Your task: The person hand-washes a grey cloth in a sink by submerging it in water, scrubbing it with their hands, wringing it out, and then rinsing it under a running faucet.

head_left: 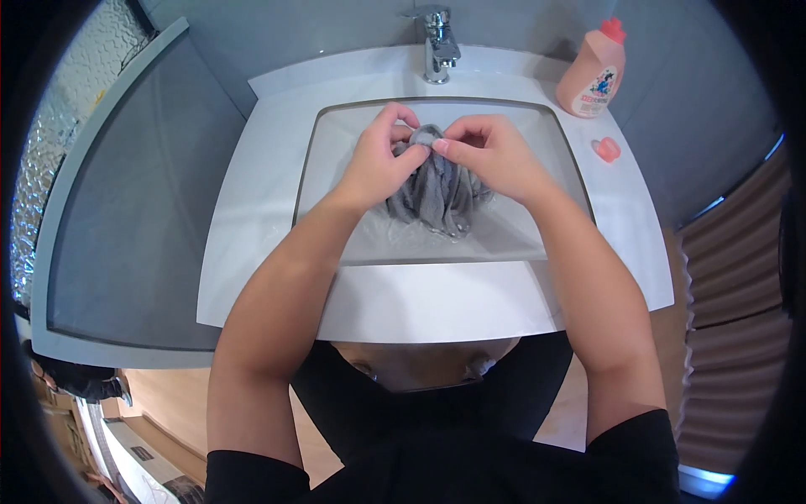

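A wet grey cloth [432,197] hangs in gathered folds inside the white sink basin [336,239], its lower end down in shallow water. My left hand [386,160] pinches its top edge between thumb and fingers. From the other side my right hand [491,155] grips the same bunched top, thumb pressed on the fabric. Both hands meet close together over the middle of the basin. Whether the cloth is a garment or a towel, I cannot make out.
A chrome faucet [438,46] rises behind the basin. On the right of the white counter [260,210] stand a pink bottle [594,71] and a small pink cap [606,149]. A grey panel [143,210] borders the left side; a brown pleated curtain [735,336] hangs at right.
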{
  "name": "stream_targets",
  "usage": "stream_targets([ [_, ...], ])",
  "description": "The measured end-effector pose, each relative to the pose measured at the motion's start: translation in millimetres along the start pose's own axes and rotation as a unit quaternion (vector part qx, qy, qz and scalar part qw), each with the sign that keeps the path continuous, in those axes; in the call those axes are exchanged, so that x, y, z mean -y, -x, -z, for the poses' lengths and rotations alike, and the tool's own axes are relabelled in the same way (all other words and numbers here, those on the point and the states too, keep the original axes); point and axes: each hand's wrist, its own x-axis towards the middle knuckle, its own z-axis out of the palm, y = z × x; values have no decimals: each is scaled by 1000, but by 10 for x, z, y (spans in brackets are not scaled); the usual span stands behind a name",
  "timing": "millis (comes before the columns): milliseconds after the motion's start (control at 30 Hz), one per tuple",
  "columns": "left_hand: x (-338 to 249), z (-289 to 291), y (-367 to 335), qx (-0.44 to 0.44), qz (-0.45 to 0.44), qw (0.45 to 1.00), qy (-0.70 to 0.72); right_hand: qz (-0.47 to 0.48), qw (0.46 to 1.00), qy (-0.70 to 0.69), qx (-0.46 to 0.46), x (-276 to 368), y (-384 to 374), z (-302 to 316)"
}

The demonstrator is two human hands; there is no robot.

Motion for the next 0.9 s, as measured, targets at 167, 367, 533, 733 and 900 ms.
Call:
stream_targets([
  [167,-1,22,-36,26,5,1000,-9,-26,981,-191,-27,-65,-41,-47],
  [367,-254,37,38,173,61,981,-63,-48,890,-411,-192,-79,-100,114],
  [533,-62,99,-13,258,122,952,-110,50,937,-106,-328,-195,-165,260],
  [733,5,143,8,306,103,927,-192,250,884,-44,-393,173,3,294],
  [900,58,167,-79,239,153,928,-243,306,833,44,-459,270,115,431],
])
